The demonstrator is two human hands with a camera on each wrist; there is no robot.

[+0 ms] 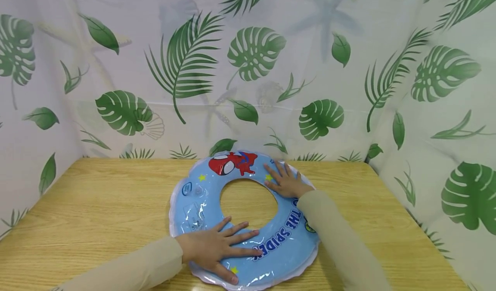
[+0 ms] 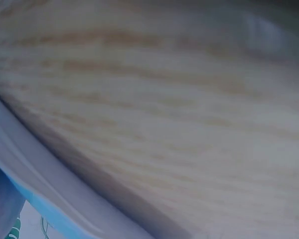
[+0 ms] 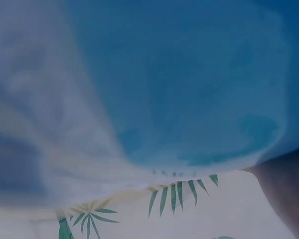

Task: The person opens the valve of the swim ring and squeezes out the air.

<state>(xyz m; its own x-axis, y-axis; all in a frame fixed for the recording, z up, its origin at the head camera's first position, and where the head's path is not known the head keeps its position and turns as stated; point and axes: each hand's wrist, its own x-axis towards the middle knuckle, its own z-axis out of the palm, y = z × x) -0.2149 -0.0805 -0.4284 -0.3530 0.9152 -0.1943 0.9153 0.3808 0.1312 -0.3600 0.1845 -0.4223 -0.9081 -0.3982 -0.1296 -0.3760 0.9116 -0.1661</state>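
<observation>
A light-blue inflatable swim ring (image 1: 286, 261) lies on the wooden table, puffed up, with a red cartoon figure at its far side, yellow stars and blue lettering. My left hand (image 1: 217, 248) rests on the ring's near-left part, fingers spread and straight. On the far-right part my right hand (image 1: 286, 181) lies with its fingers spread too. The left wrist view shows the ring's pale rim (image 2: 65, 174) close up above the tabletop. Blurred blue vinyl of the swim ring (image 3: 189, 89) fills much of the right wrist view.
The wooden table (image 1: 97, 205) extends to both sides of the ring. A white curtain (image 1: 271, 110) printed with green leaves hangs behind the table and along its left and right sides.
</observation>
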